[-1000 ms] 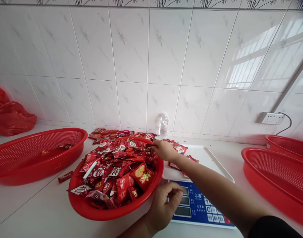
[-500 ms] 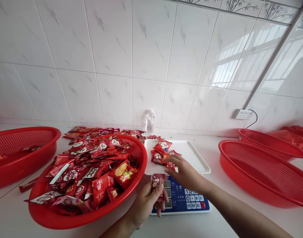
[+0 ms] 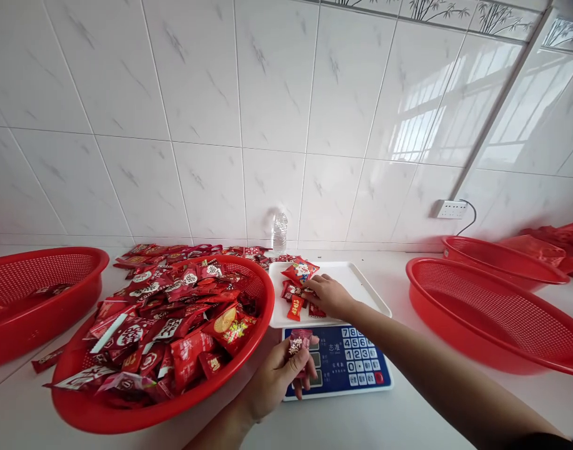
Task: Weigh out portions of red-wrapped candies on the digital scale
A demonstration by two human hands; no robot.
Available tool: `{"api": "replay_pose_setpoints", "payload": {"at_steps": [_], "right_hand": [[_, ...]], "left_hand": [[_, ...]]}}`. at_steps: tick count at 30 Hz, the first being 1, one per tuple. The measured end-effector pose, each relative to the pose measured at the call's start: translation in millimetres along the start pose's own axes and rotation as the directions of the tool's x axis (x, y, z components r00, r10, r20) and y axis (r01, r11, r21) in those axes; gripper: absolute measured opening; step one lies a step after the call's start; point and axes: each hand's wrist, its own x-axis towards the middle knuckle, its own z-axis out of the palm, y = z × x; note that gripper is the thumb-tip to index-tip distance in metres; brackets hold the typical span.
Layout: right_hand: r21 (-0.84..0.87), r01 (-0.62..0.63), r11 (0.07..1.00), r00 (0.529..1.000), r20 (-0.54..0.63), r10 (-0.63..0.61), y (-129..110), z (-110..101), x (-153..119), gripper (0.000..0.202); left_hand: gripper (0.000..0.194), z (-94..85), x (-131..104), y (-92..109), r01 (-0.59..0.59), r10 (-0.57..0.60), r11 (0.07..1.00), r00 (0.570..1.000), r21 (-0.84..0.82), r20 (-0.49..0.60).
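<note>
In my left hand (image 3: 284,369) is a small dark red snack packet (image 3: 300,340) with white lettering, gripped between thumb and fingers above the blue front of a digital scale (image 3: 335,369). My right hand (image 3: 330,297) reaches over the scale's white tray (image 3: 368,294), its fingers curled down on a small dark red snack packet (image 3: 290,289); the thumb side is partly hidden. Beside those fingers lie a bright red packet with gold lettering (image 3: 295,307) and, farther back, a larger red packet with a colourful print (image 3: 300,270).
A red basket (image 3: 269,294) heaped with snack packets stands left of the scale. Another red basket (image 3: 92,269) is at far left, and two more, a near one (image 3: 478,337) and a far one (image 3: 502,265), at right. Loose packets and a clear plastic bottle (image 3: 279,231) line the wall.
My right hand has shifted farther back over the tray, and the packets there lie more spread out. My left hand still holds its packet. The view has turned slightly.
</note>
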Motion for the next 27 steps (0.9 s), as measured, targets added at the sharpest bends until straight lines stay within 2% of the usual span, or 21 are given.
{"api": "replay_pose_setpoints", "payload": {"at_steps": [6,11,15,19,21,24,27], "right_hand": [[0.012,-0.145,0.989,0.979,-0.141,0.145,9.9,-2.7,20.5,0.027],[0.118,-0.29,0.95,0.908,-0.279,0.312,30.2,-16.1,13.1,0.038],[0.16,-0.425,0.891,0.814,-0.364,0.453,79.4,-43.0,-20.8,0.043],[0.125,-0.601,0.789,0.682,-0.435,0.588,146.0,-75.3,-73.6,0.042],[0.095,-0.669,0.737,0.632,-0.449,0.632,176.6,-85.7,-101.6,0.04],[0.065,-0.733,0.678,0.595,-0.422,0.684,212.1,-87.9,-138.6,0.039],[0.062,-0.761,0.645,0.574,-0.398,0.716,234.2,-79.0,-163.1,0.037]], "left_hand": [[0.055,-2.0,1.4,1.3,-0.007,0.007,1.0,1.0,0.01,-0.013],[0.055,-0.7,-0.5,2.4,-0.007,0.006,1.0,1.0,-0.003,-0.017],[0.054,-0.4,-1.5,3.4,0.001,-0.001,1.0,1.0,-0.003,-0.005],[0.052,-1.4,-1.9,3.7,0.013,-0.013,1.0,0.999,-0.006,0.032],[0.051,-1.6,-2.2,3.5,0.014,-0.014,1.0,0.999,-0.006,0.051],[0.049,-1.5,-2.6,3.6,0.012,-0.012,1.0,0.997,-0.001,0.071],[0.05,-1.6,-2.6,3.6,0.006,-0.006,1.0,0.998,-0.002,0.07]]}}
